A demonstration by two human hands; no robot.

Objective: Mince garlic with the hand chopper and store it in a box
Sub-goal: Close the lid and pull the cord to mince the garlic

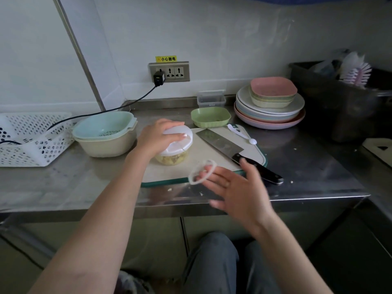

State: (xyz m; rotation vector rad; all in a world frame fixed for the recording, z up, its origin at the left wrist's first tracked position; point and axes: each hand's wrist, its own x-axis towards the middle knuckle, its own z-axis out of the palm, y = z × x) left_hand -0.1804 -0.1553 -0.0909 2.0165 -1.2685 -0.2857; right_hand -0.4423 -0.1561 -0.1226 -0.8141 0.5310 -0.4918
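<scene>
1. Two hands work over the steel tabletop (63, 183): the left hand (158, 137) presses down on the white round lid of the clear hand chopper (176, 145), fingers curled over the lid's rim, so this grip is grasping the chopper.
2. The right hand (235, 187) is blurred, its fingers spread and fairly straight; the white pull-cord ring (202, 171) sits around its fingertips, with a thin cord running back to the lid. How firmly that grip has the ring cannot be told.
3. Behind the left grip, a yellow wall label (166, 59) above the grey socket strip (169, 72) reads "小心触电".
4. Under the left grip, the chopper's clear cup shows pale yellow chopped garlic (171, 160); it stands on the white, green-edged cutting board (169, 172).
5. Beyond the right grip lie a steel cleaver with a black handle (220, 145) and a white measuring spoon (241, 134).
6. Farther back stands the clear lidded plastic storage box (211, 99), behind a green square bowl (210, 117).
</scene>
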